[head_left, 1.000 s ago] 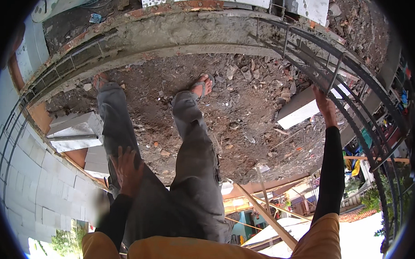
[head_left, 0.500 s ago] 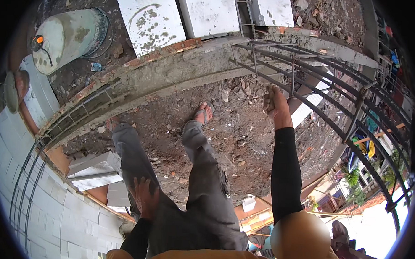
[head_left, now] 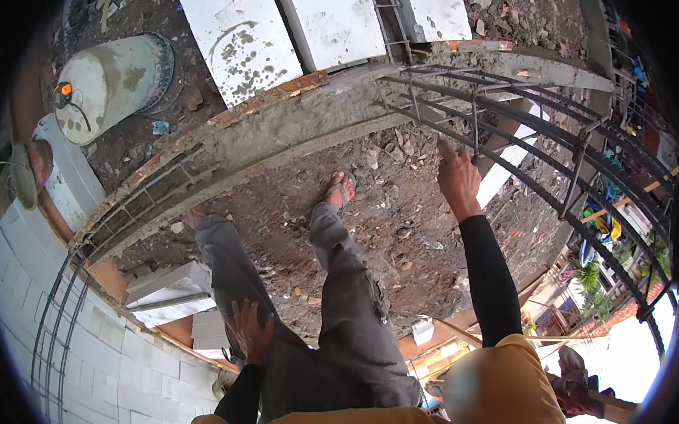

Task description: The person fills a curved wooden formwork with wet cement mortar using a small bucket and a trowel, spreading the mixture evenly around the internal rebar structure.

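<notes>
My right hand reaches forward, its fingers partly stretched out just beside the lower bar of a rebar cage. I see nothing held in it, and cannot tell whether a fingertip touches the bar. The cage's dark ribbed bars and square stirrups curve along the right side, and its far end meets a beam form filled with wet grey concrete. On my left thigh rests my left hand, palm down with fingers spread, holding nothing.
Rubble and dirt lie under my sandalled feet. White blocks stand beyond the beam, and a dirty pale drum lies at the far left. Thin upright bars rise beside a white block wall. Houses and plants show far below at right.
My right hand's fingers were curled and are now more stretched out, with the back of the hand turned up. The view has shifted slightly. My left hand stays on the thigh.
</notes>
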Tool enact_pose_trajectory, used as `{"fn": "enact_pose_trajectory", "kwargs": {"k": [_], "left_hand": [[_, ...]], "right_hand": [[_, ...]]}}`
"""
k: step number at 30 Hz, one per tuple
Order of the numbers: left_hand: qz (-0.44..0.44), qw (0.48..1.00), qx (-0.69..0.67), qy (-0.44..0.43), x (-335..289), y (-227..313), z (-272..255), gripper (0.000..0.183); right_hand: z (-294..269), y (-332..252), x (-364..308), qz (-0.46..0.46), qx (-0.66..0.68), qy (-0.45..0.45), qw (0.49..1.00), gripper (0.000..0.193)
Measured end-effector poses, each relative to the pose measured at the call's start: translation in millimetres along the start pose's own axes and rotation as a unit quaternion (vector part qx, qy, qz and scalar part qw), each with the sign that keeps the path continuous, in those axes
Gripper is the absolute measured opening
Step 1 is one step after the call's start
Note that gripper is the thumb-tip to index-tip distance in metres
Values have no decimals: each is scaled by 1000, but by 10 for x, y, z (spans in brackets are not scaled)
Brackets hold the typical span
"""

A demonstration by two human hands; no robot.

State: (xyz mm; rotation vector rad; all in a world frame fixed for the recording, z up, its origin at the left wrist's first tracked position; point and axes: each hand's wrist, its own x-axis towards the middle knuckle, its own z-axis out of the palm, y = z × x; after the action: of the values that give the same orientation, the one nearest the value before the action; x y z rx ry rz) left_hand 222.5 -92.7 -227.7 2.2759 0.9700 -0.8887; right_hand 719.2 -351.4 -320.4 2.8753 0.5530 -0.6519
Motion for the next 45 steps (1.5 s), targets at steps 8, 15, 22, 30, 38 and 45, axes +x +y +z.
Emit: {"fn": "enact_pose_trajectory", "kwargs": {"k": [8,15,22,30,38,45], "left_hand": [[9,1000,-20,19,-39,-5,3,50],[14,999,-44,-3,9,47,17,48],[9,1000,-6,-3,-8,-98,-116,50],[21,1000,-2,16,93,-180,-224,50],[7,1000,-3,20,-54,-486,-408,50],[29,998,-36,38,-52,-594,-433,49]], "right_hand": [[317,178,367,-71,-82,-48,993,34],[229,-512,20,-24,-29,-90,995,47],[211,-1031,-315,46,31,-134,989,56],[619,-1563,278,87,88,-110,986,53],[964,-2589,-401,153,279,-133,939,55],[1264,-3737,-951,181,408,-130,885,59]]}}
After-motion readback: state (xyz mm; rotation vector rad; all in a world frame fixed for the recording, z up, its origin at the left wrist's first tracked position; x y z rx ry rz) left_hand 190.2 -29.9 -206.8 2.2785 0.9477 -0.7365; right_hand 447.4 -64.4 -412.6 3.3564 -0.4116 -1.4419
